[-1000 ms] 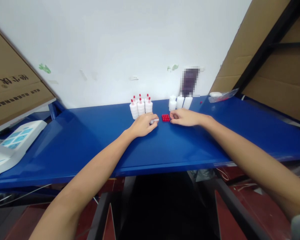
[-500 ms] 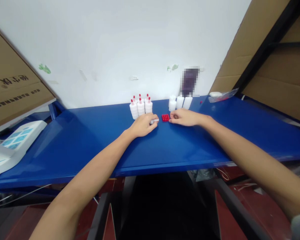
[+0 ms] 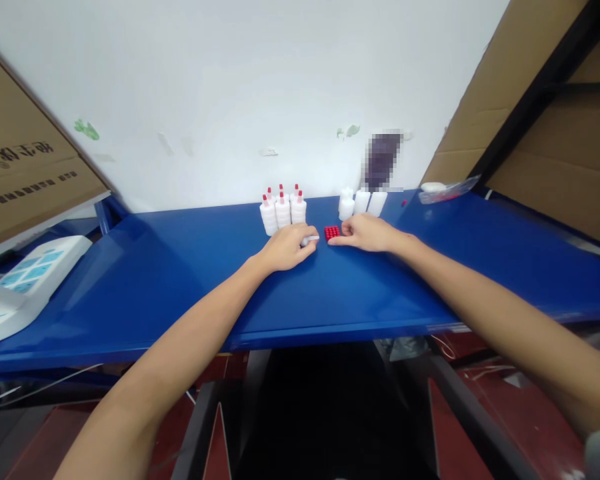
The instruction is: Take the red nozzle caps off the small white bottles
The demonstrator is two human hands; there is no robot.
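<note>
My left hand (image 3: 286, 247) rests on the blue table (image 3: 180, 280), its fingers curled round a small white bottle (image 3: 310, 239) whose end pokes out to the right. A tight cluster of small red caps (image 3: 332, 233) lies just right of that bottle. My right hand (image 3: 364, 233) lies on the table beside the caps, its fingers closed in a pinch at the cluster's near right edge; whether a cap is between them I cannot make out. Behind my left hand stand several white bottles with red caps (image 3: 283, 209). Behind my right hand stand three uncapped white bottles (image 3: 361, 201).
A white device with blue buttons (image 3: 15, 287) sits at the table's left end, under a slanted cardboard box (image 3: 20, 180). A clear plastic bag (image 3: 445, 190) lies at the back right by cardboard sheets and a black frame (image 3: 535, 87). A white wall stands behind the table.
My right hand's fingertips have crept a little leftward along the front of the red caps. My left hand has stayed in place; the view has shifted slightly.
</note>
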